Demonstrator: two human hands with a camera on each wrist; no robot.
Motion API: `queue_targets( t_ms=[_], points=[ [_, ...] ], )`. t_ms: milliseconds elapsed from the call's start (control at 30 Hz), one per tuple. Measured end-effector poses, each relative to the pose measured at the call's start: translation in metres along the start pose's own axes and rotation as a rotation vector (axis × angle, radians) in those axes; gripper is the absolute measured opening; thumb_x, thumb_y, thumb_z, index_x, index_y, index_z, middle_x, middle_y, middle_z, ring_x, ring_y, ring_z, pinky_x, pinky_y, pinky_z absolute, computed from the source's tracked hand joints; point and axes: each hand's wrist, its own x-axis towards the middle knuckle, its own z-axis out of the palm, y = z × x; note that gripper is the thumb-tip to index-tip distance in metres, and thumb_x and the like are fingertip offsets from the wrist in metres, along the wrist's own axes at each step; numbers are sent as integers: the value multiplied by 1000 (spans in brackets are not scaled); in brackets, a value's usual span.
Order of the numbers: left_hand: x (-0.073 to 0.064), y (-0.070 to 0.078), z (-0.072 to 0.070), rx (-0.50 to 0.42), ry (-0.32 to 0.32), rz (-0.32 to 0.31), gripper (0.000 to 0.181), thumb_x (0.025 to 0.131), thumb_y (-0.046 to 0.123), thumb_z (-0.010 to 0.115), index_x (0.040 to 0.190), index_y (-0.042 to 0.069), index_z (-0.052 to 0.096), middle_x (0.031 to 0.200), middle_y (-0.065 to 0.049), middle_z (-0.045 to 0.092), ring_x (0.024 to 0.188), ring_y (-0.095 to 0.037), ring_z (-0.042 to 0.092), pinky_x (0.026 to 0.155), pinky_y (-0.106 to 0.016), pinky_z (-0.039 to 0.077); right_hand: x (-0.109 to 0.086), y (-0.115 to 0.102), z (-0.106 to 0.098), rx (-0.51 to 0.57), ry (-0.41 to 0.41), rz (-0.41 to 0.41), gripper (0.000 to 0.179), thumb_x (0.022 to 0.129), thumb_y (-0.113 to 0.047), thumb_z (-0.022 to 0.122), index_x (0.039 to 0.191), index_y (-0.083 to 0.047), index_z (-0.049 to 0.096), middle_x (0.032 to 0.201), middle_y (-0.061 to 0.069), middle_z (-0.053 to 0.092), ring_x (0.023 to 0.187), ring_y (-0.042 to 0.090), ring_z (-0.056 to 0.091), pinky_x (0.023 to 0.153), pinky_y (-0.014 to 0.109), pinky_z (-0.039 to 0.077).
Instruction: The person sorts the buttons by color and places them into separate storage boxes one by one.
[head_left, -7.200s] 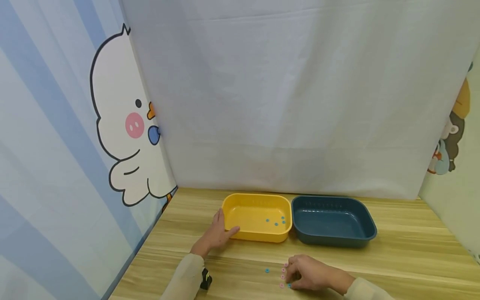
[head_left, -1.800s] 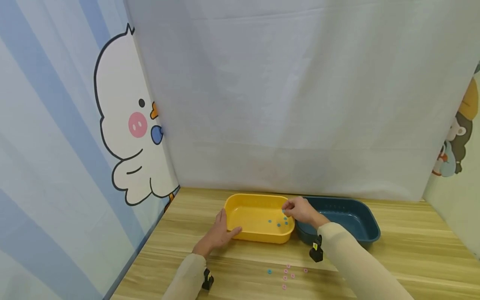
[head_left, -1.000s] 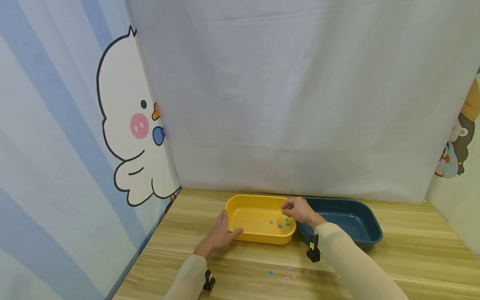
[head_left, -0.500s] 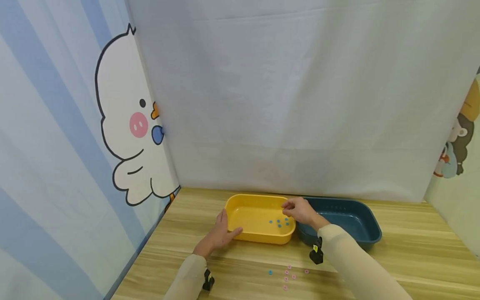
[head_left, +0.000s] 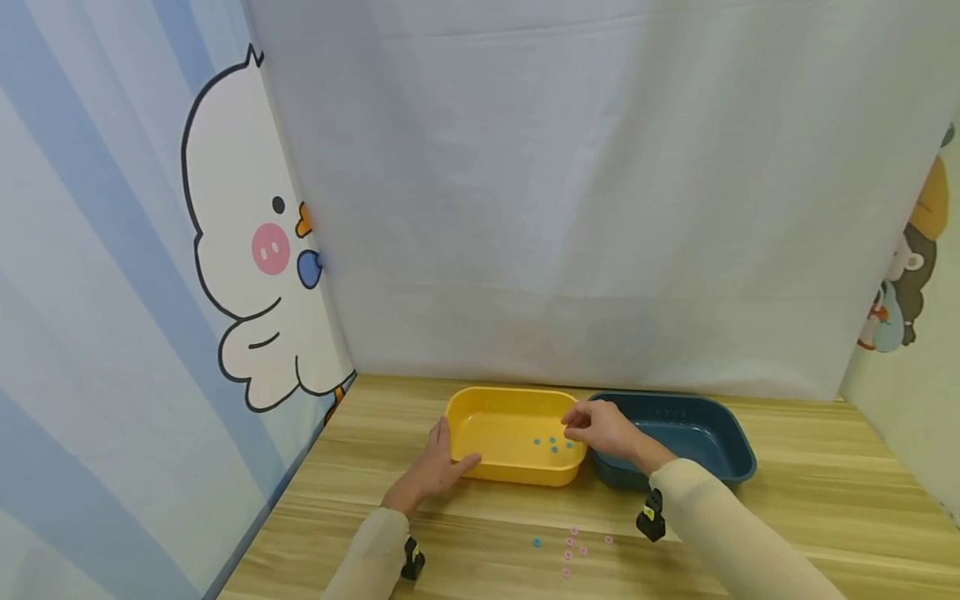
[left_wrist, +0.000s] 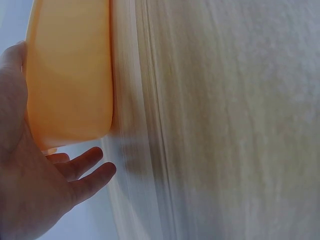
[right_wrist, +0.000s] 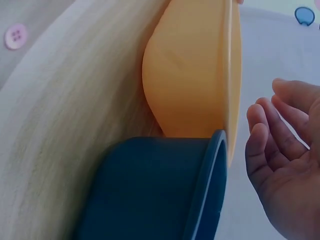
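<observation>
My right hand [head_left: 602,427], fingers loosely bent and holding nothing, hovers over the right end of the yellow basin [head_left: 517,475]. In the right wrist view, a gap shows between its thumb and fingertips. Several small blue buttons [head_left: 554,450] lie on the basin's floor. My left hand [head_left: 432,469] rests against the basin's front left corner, thumb at the front rim and fingers along the left side. The left wrist view shows those fingers spread and nearly straight. On the table in front lie one blue button [head_left: 537,542] and several pink buttons [head_left: 568,555].
A dark blue basin [head_left: 667,479] stands against the yellow one's right side, partly behind my right forearm. A grey-white curtain [head_left: 600,208] hangs behind the wooden table [head_left: 810,475]. At the left is a striped cloth [head_left: 112,292] with a cartoon bird.
My right hand took a blue button from the table to the yellow basin and let it drop there. It has since shifted slightly down. The left hand stays on the basin.
</observation>
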Motion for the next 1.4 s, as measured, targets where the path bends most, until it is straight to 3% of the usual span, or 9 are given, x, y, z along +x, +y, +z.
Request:
queue_targets(
  t_ms=[500,933,1200,1400],
  points=[
    [1,-2,1,14,19,13,99,92,48,56,146,-11,-1,150,-32,4,134,-45,23,108,-51,23,-26,-14,4,4,-80,-168,16,90,-15,66,100,-4,66,84,-5,63,72,10,58,62,25,49],
    [1,-1,1,20,13,4,99,92,49,56,147,-10,-2,151,-31,4,135,-44,23,108,-51,24,-42,-18,15,6,-175,-261,11,89,-10,66,98,-5,69,83,-7,66,75,6,61,68,24,51],
    [2,0,1,17,22,9,98,92,46,57,147,-10,-1,150,-32,5,135,-45,23,108,-51,23,-45,-19,26,3,-267,-266,9,87,-9,68,96,-11,70,81,-12,64,74,2,59,68,23,51],
    [2,-2,1,0,16,7,101,91,51,56,147,-10,-1,151,-32,4,135,-45,21,107,-52,23,-46,-21,38,-48,-315,-316,11,86,-9,69,96,-5,71,82,-13,64,73,-1,58,67,21,50]
  ],
)
